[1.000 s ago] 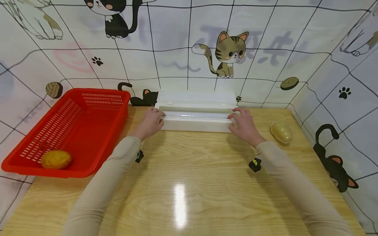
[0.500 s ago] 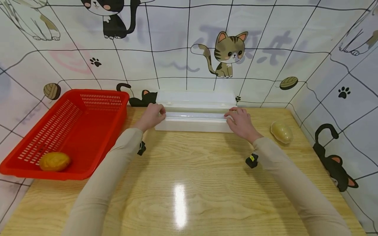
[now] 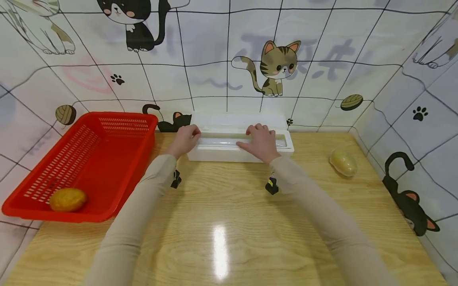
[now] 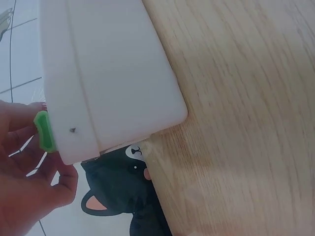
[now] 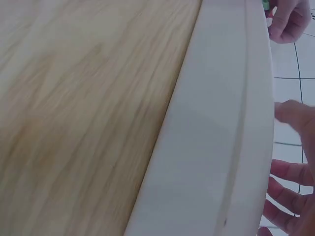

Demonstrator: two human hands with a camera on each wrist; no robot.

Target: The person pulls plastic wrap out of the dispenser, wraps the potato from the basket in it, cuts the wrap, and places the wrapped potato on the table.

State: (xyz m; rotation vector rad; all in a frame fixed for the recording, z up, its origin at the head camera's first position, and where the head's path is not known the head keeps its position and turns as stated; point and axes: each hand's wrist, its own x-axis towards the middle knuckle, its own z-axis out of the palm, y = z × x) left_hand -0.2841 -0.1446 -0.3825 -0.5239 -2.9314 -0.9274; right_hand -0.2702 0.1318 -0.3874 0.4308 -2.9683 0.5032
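A long white cling film dispenser [image 3: 222, 155] lies at the back of the table with its lid [image 3: 229, 120] raised. Inside shows the shiny film [image 3: 220, 142]. My left hand [image 3: 184, 141] is at the dispenser's left end, fingers and thumb curled around a small green slider [image 4: 46, 132] at its top edge. Over the right half of the film reaches my right hand [image 3: 262, 143], fingers spread and bent a little, thumb out toward the middle. In the right wrist view its fingertips [image 5: 285, 172] come right up to the dispenser's top edge, partly hidden behind it.
A red basket [image 3: 134, 174] stands at the left with a yellow mango-like fruit [image 3: 68, 199] in it. Another pale yellow fruit, glossy as if wrapped [image 3: 343, 162], rests on the table at right. Cat-print walls [image 3: 214, 51] close off the back and sides.
My right hand has moved left along the dispenser from its right end, baring that end. My left hand has risen slightly at the left end, its fingers drawing together.
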